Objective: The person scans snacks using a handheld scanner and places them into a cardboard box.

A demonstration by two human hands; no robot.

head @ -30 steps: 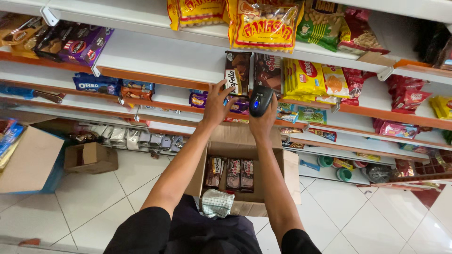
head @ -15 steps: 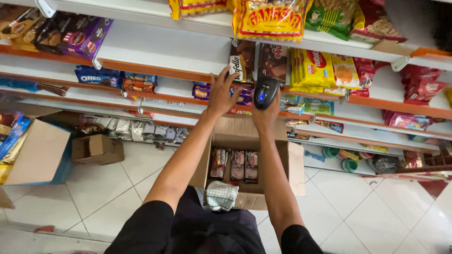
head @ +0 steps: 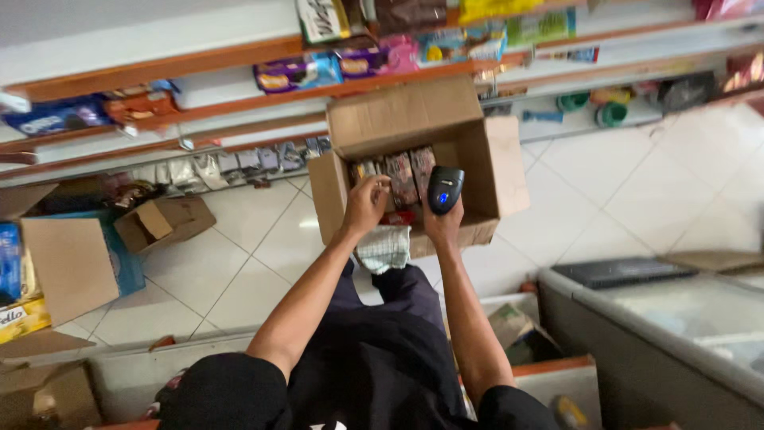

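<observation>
Cardboard box (head: 469, 159), its flaps open, stands on the tiled floor (head: 637, 191) just in front of the low shelves (head: 207, 72). Inside the box, dark snack packets (head: 402, 177) stand packed on end. The left hand (head: 366, 203) reaches over the box's near-left edge, fingers curled loosely at the packets; whether they grip one I cannot tell. The right hand (head: 442, 219) hovers above the box's near edge, clamped around a black handheld scanner (head: 446, 189) with a blue light on its face. A checked cloth (head: 383, 248) lies against the box's near wall. Left of the box, a smaller open carton (head: 163, 223) sits on the floor.
</observation>
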